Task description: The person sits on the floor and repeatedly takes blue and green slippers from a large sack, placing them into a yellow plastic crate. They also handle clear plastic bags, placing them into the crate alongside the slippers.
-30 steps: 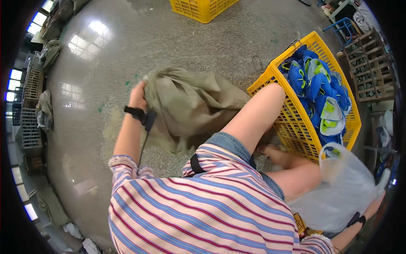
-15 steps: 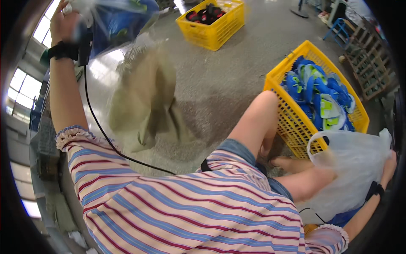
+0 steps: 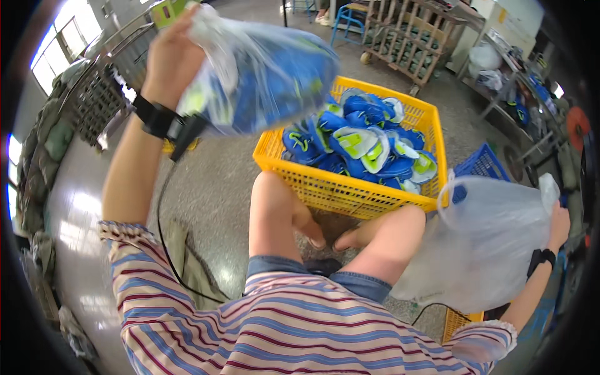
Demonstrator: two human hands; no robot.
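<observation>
Raised at the upper left, my left hand [image 3: 175, 62] is closed on the gathered neck of a clear plastic bag [image 3: 269, 78] filled with blue and lime-green shoe uppers. The bag hangs over the far left corner of a yellow crate [image 3: 350, 190]. Inside that crate lies a heap of loose blue shoe uppers [image 3: 369, 147] with grey and lime linings. Out to the right, my right hand [image 3: 559, 225] grips the edge of a translucent white plastic bag [image 3: 481, 240], which spreads loosely beside my right knee. One of its handle loops touches the crate's near right corner.
A blue crate [image 3: 481, 164] stands behind the white bag. Farther back are a wheeled slatted cart [image 3: 406, 40] and a blue stool [image 3: 348, 25]. Metal racks [image 3: 519, 87] line the right. Olive cloth [image 3: 187, 262] lies on the floor to my left.
My view has swung to the right, bringing the yellow crate in front of my knees. The filled bag in my left hand is now over the crate. My right hand still holds the white bag.
</observation>
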